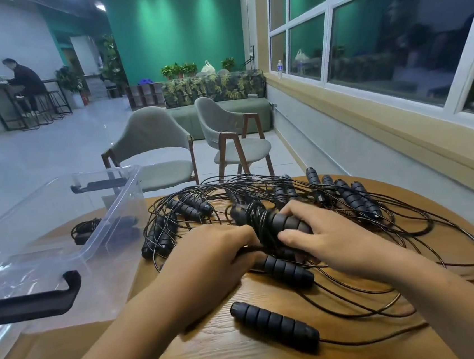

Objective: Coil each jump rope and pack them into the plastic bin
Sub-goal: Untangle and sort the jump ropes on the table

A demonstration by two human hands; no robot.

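Black jump ropes [351, 196] with ribbed foam handles are spread in a tangle over the wooden bench [219, 356]. One wound rope [266, 223] is raised just above them, cord wrapped round its handles. A clear plastic bin [48, 257] with black latches is set at the left; a coiled rope [84, 229] is seen through its wall.

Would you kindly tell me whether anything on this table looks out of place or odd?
Yes: the loose jump ropes lie in one tangled heap across the table, cords crossing and looping past its far edge. The left hand and right hand hold a wound rope.
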